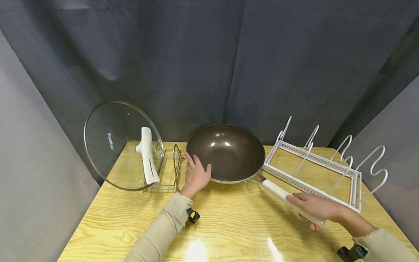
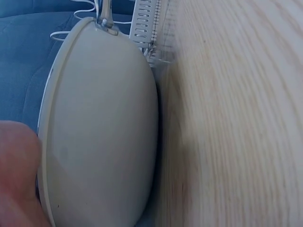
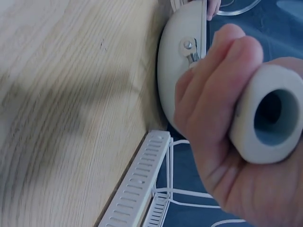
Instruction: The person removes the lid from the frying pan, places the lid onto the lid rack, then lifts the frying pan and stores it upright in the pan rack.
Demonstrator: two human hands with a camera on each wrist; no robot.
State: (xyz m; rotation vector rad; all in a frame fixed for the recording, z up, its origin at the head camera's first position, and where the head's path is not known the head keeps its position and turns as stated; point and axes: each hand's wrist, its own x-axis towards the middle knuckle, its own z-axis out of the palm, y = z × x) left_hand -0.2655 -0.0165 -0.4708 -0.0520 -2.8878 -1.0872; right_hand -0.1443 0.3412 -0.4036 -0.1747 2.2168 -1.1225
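A wok [image 1: 226,153] with a dark brown inside and a cream outside sits at the middle of the table's far side. My right hand [image 1: 315,208] grips its long cream handle [image 1: 278,190], fingers wrapped round it near the hollow end, as the right wrist view shows. At the near left rim is my left hand [image 1: 198,176], fingers extended and spread along the edge, thumb apart. In the left wrist view part of that hand [image 2: 19,175] lies right at the rim, beside the wok's cream outer wall [image 2: 99,118]; its fingertips are hidden there.
At left, a glass lid [image 1: 122,153] with a cream handle [image 1: 148,154] stands upright in a wire rack [image 1: 176,167]. A white rack [image 1: 304,183] with upright wire dividers lies right of the wok. Dark curtain [image 1: 209,65] hangs behind the wooden table [image 1: 229,225].
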